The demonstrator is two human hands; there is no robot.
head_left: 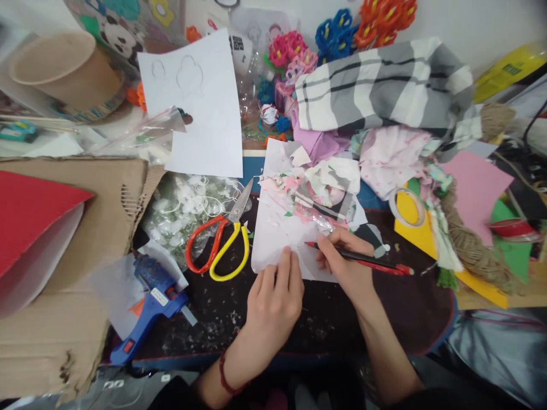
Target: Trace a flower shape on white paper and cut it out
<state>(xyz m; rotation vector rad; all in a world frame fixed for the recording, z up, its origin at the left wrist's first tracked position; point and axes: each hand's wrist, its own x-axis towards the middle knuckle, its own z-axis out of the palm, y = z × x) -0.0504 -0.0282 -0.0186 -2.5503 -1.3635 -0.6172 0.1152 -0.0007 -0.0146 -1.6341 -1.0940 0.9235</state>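
Fingers [330, 246] of the right hand [344, 267] closed around a red-and-black pencil [363, 259], held as for writing; left hand [273, 299] open, its fingers [284, 267] pressed on a white paper sheet [277, 245], not gripping. Pencil lies right of centre on the dark, paint-flecked bench [213, 336], nearer the front edge than the far edge. Long axis runs almost side to side, tip pointing left and slightly toward the far edge, over the sheet, other end out to the right past the hand. Cannot tell if the tip touches the paper. No clear drawn line visible on the sheet; hands hide part of it. Pink, white and grey paper scraps [316, 191] heaped on its far half, apparently already cut. Second sheet [200, 97] past the far edge shows faint flower-like outlines. Orange-and-yellow scissors [222, 245] lie unheld left of the hands, blades toward the far edge.
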